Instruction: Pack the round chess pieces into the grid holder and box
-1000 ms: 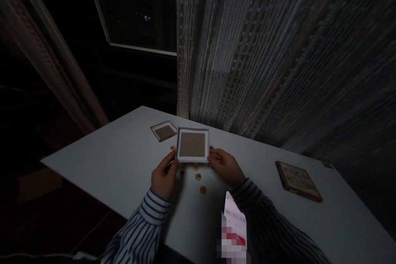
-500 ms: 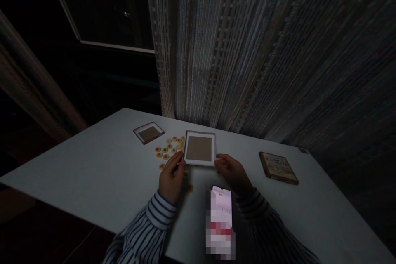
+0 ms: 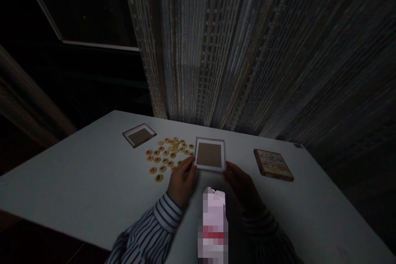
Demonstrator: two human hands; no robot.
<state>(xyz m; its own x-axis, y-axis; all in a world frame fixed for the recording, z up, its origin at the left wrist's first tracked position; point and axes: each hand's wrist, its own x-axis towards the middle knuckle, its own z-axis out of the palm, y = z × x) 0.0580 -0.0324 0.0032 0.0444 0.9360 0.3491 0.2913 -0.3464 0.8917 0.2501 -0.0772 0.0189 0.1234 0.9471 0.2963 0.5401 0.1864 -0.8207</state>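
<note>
A shallow square box (image 3: 209,155) with a white rim and a brown inner floor sits between my two hands. My left hand (image 3: 182,182) grips its near left corner, and my right hand (image 3: 243,183) has its fingers on the near right corner. I cannot tell whether the box touches the table. Just left of it lie several round Chinese chess pieces (image 3: 166,153), pale with red or dark characters, some partly hidden behind my left hand and the box.
A similar open shallow box part (image 3: 139,135) lies at the back left of the white table (image 3: 93,181). On the right is a flat box (image 3: 274,165) with a printed top. A lit phone (image 3: 213,214), partly blurred out, is between my forearms. A string curtain (image 3: 198,49) hangs behind the table.
Both hands have moved the shallow box rightward, away from the chess pieces. More of the pieces show now. The camera view has shifted slightly.
</note>
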